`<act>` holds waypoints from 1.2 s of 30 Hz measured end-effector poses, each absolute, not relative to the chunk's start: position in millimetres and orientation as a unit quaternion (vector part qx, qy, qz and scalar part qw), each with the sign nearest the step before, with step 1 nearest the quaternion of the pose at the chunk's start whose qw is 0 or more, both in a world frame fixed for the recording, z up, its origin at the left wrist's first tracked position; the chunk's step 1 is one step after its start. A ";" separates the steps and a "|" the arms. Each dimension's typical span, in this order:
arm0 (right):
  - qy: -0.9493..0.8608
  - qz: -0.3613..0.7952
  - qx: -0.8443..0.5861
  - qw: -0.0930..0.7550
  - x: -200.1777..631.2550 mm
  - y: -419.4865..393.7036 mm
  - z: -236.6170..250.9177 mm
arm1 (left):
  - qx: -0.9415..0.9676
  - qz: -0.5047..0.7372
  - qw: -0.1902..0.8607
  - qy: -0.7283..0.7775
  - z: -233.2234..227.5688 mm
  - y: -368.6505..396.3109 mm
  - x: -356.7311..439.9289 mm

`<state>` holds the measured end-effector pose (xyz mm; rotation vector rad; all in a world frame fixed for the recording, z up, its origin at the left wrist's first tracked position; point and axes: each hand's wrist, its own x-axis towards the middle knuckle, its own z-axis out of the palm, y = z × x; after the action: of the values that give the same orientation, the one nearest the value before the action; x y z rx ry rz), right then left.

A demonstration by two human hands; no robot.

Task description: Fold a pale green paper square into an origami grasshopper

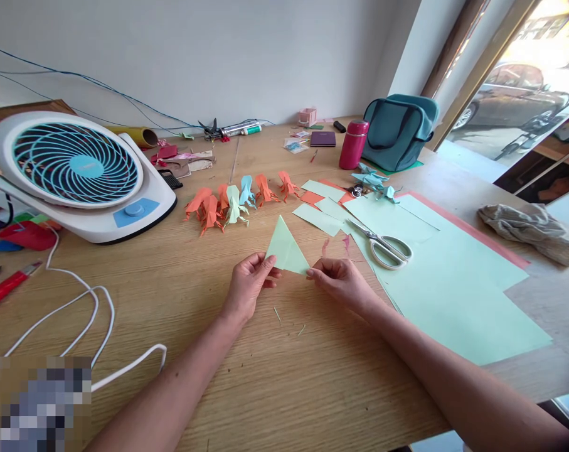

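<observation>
A pale green sheet of paper folded into a triangle (pixel 287 246) is held up over the table, its point facing away from me. My left hand (pixel 252 282) pinches its lower left side, thumb on top and fingers beneath. With thumb and forefinger, my right hand (pixel 343 280) grips the lower right corner. Beyond the paper stand several folded paper figures in orange (pixel 210 213), blue (pixel 247 190) and pale green (pixel 234 206). Silver scissors (pixel 382 247) lie to the right of my right hand, partly over large green sheets (pixel 458 301).
At the left a white fan (pixel 86 169) stands with a white cord (pixel 96 301) trailing forward. Cut paper pieces (pixel 318 220), a pink bottle (pixel 354 145), a teal bag (pixel 399 133) and blue paper figures (pixel 372 180) are at the back right. A crumpled cloth (pixel 531 229) lies far right.
</observation>
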<state>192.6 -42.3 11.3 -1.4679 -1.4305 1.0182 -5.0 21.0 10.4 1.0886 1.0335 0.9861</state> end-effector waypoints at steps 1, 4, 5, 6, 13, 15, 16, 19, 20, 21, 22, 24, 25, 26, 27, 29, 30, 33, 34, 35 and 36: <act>-0.565 0.406 -0.585 0.418 191.7 -42.5 12.4 | 0.473 0.410 0.635 0.452 11.0 19.8 -4.4; -0.562 0.407 -0.585 0.420 189.7 -43.1 15.5 | 0.460 0.380 0.657 0.462 12.2 17.1 -2.6; -0.564 0.409 -0.585 0.416 189.3 -43.3 16.2 | 0.452 0.380 0.659 0.466 12.4 16.8 -2.2; -0.567 0.412 -0.584 0.409 189.3 -43.5 16.7 | 0.444 0.383 0.660 0.470 12.5 16.8 -2.1; -0.592 0.429 -0.566 0.382 193.2 -43.6 13.9 | 0.449 0.392 0.643 0.480 12.6 18.7 -3.8; -0.596 0.428 -0.559 0.386 193.0 -43.7 12.8 | 0.451 0.392 0.645 0.476 13.4 17.1 -3.3; -0.595 0.426 -0.559 0.390 192.4 -43.9 12.4 | 0.451 0.388 0.649 0.475 14.0 15.9 -2.7; -0.595 0.426 -0.559 0.391 189.5 -45.0 12.1 | 0.459 0.355 0.669 0.465 16.4 11.0 -0.1; -0.598 0.426 -0.559 0.386 188.5 -45.3 12.0 | 0.463 0.342 0.675 0.461 17.3 9.5 0.8; -0.601 0.426 -0.557 0.384 187.6 -45.6 11.9 | 0.465 0.332 0.681 0.457 18.3 8.3 1.6; -0.604 0.423 -0.552 0.389 186.8 -45.9 11.7 | 0.463 0.327 0.686 0.455 19.5 7.5 2.2; -0.605 0.404 -0.539 0.425 185.5 -46.4 11.1 | 0.445 0.327 0.697 0.457 22.0 7.0 3.1; -0.607 0.382 -0.533 0.448 185.0 -46.7 10.8 | 0.432 0.328 0.703 0.460 23.2 7.1 3.4; -0.617 0.351 -0.526 0.469 184.6 -47.3 10.7 | 0.417 0.328 0.711 0.462 24.3 7.2 3.6; -0.634 0.314 -0.516 0.483 184.2 -48.0 10.7 | 0.404 0.325 0.719 0.463 25.2 7.2 3.9; -0.685 0.234 -0.483 0.492 183.5 -49.9 11.7 | 0.387 0.314 0.735 0.460 26.0 6.1 4.4; -0.709 0.203 -0.462 0.493 183.3 -51.2 12.7 | 0.386 0.306 0.741 0.456 25.9 4.9 4.6; -0.735 0.145 -0.422 0.511 183.7 -55.0 18.5 | 0.416 0.284 0.740 0.446 26.0 0.3 4.4; -0.729 0.131 -0.421 0.524 184.2 -56.0 20.9 | 0.441 0.291 0.721 0.448 26.8 -1.1 3.8; -0.718 0.122 -0.425 0.538 184.8 -56.8 23.4 | 0.477 0.313 0.686 0.452 28.4 -2.1 2.8; -0.703 0.121 -0.431 0.552 185.5 -57.4 25.7 | 0.520 0.347 0.633 0.456 30.7 -2.7 1.5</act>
<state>185.5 -57.4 25.7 -1.0196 -1.6629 0.2872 1.5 -2.7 30.7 1.1894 1.0441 0.7931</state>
